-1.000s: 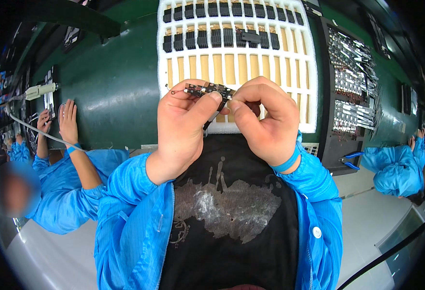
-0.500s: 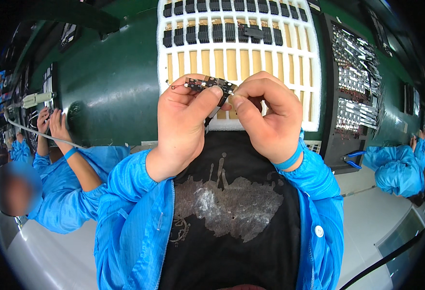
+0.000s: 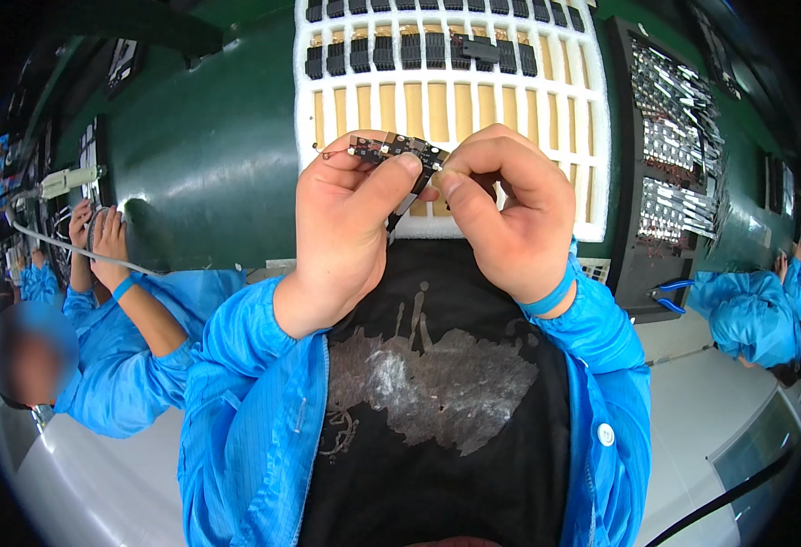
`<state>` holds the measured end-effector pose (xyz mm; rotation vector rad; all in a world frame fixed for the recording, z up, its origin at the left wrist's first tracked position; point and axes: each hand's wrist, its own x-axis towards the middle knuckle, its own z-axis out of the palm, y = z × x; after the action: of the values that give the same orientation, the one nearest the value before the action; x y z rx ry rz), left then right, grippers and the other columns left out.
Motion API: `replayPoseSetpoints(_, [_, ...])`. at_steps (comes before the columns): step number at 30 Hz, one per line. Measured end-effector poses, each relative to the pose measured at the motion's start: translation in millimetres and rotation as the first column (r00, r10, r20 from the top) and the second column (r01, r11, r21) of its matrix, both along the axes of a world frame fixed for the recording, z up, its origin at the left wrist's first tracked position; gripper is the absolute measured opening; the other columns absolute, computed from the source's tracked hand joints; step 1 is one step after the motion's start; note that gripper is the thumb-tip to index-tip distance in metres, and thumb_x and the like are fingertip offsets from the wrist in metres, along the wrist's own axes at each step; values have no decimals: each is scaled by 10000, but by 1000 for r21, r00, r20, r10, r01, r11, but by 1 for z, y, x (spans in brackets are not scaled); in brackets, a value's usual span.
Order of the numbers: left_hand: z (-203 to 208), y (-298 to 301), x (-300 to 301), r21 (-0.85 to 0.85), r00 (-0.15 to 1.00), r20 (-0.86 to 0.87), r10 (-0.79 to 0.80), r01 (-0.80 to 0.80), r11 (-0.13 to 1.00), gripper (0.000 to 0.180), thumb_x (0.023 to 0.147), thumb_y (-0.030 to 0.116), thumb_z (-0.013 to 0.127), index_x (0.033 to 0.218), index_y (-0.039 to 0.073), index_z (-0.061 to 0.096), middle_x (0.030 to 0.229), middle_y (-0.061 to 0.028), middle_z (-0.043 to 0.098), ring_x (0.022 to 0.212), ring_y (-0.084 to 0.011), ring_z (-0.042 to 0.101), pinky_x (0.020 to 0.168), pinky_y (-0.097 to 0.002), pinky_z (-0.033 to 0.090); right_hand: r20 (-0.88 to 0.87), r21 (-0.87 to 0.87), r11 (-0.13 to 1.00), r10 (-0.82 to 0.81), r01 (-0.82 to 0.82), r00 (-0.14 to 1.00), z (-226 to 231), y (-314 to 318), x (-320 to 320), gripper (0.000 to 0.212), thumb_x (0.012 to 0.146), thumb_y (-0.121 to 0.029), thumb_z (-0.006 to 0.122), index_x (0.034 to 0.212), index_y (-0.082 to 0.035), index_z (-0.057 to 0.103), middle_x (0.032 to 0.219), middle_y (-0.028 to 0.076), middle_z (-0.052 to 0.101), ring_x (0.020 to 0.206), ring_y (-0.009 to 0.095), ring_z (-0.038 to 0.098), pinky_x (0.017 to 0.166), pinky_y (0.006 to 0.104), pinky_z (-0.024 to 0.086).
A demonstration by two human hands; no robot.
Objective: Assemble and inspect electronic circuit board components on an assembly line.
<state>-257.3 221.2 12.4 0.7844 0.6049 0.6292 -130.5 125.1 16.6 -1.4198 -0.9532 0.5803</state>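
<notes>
My left hand (image 3: 341, 223) is closed on a small black circuit board assembly (image 3: 402, 146), its thumb pressed over the middle. A thin wire end pokes out on the left side of the assembly, and a dark flat strip (image 3: 408, 202) hangs down between my hands. At the assembly's right end, my right hand (image 3: 514, 205) has thumb and forefinger pinched together; whatever is between those fingertips is too small to make out. Both hands are held over the near edge of a white foam tray (image 3: 306, 114).
Rows of black parts (image 3: 410, 53) fill the tray's far slots; one black piece (image 3: 479, 49) lies across them. At right, a dark tray (image 3: 633, 205) holds many wired boards (image 3: 674, 137), with blue-handled pliers (image 3: 669, 296) by its near corner. A co-worker (image 3: 136, 365) works at left, another (image 3: 756, 314) at right.
My hands stay nearly in place, the assembly tilting slightly. The foam tray sits a little higher in the picture. My right fingertips remain at the assembly's right end.
</notes>
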Motion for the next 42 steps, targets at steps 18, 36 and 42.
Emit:
replayPoseSetpoints(18, [-4, -1, -3, 49, 1000, -16, 5, -4, 999, 105, 883, -47, 641, 986, -32, 631, 915, -99, 698, 789, -146, 672, 738, -287, 569, 148, -13, 999, -32, 34, 988, 0, 0, -3, 59, 752, 10, 672, 770, -25, 628, 735, 50, 599, 611, 137, 543, 547, 259, 432])
replayPoseSetpoints(36, [-2, 3, -7, 101, 999, -32, 2, 1, 995, 106, 872, -42, 657, 975, -35, 633, 911, -93, 698, 779, -119, 656, 694, -268, 556, 305, 50, 998, -47, 33, 951, -2, 3, -7, 111, 731, 51, 691, 796, -15, 630, 750, 71, 612, 639, 177, 587, 570, 284, 467])
replayPoseSetpoints(42, [-3, 11, -13, -40, 996, 17, -93, 93, 995, 83, 888, -19, 643, 970, -16, 630, 905, -97, 694, 772, -137, 657, 683, -293, 567, 270, 64, 998, -3, -15, 963, -1, 3, -7, 92, 761, 46, 676, 822, -6, 630, 788, 72, 616, 668, 172, 581, 602, 271, 471])
